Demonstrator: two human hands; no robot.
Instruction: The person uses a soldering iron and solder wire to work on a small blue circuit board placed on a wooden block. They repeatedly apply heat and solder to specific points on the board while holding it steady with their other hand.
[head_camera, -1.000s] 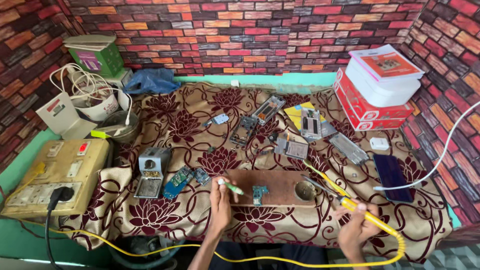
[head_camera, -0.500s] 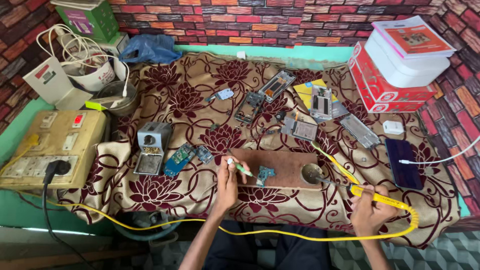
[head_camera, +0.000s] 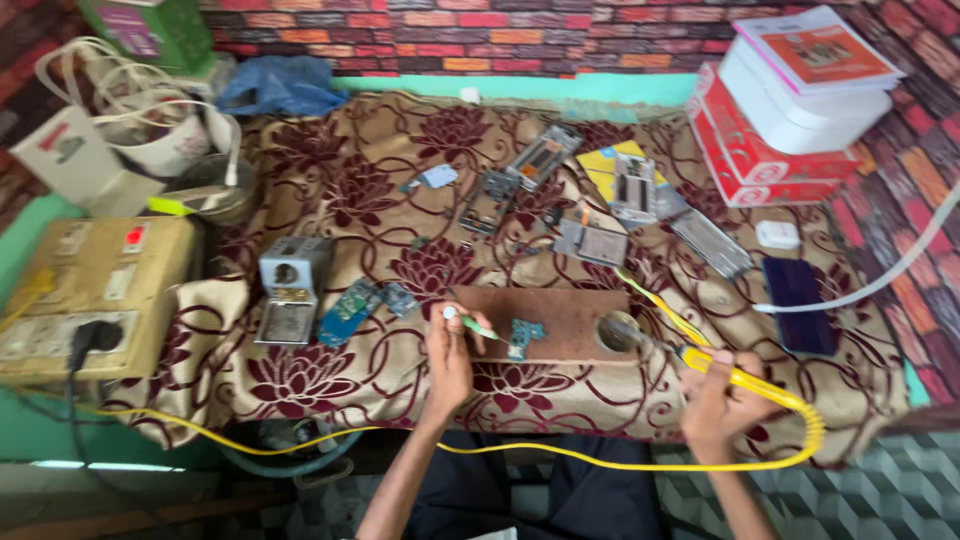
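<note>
Seen from the head camera looking down, the left hand (head_camera: 447, 352) rests at the near edge of a brown wooden board (head_camera: 560, 318) that lies on a table covered with a maroon-flowered cloth (head_camera: 330, 200); its fingers (head_camera: 452, 322) are pressed together around a thin green-handled tool with a white end (head_camera: 466, 321), whose shaft slants toward a small blue circuit board (head_camera: 524, 335) lying on the wooden board just to the right of the hand. The right hand (head_camera: 722, 400) sits at the table's front edge, well apart from the left, its fingers curled tight around the yellow handle of a soldering iron (head_camera: 742, 378); the iron's tip reaches toward a small round tin (head_camera: 620, 331) at the right end of the wooden board, and its yellow cord (head_camera: 300, 440) trails across the front of the table to the left. Left of the wooden board lie a grey metal box-shaped unit (head_camera: 290, 285) and more blue circuit pieces (head_camera: 350, 310). Farther back, phone parts and metal frames (head_camera: 590, 200) are scattered on the cloth. A beige power board (head_camera: 90, 290) sits at the far left, and red and white boxes (head_camera: 790, 110) are stacked at the far right beside a brick-patterned wall (head_camera: 500, 40).
</note>
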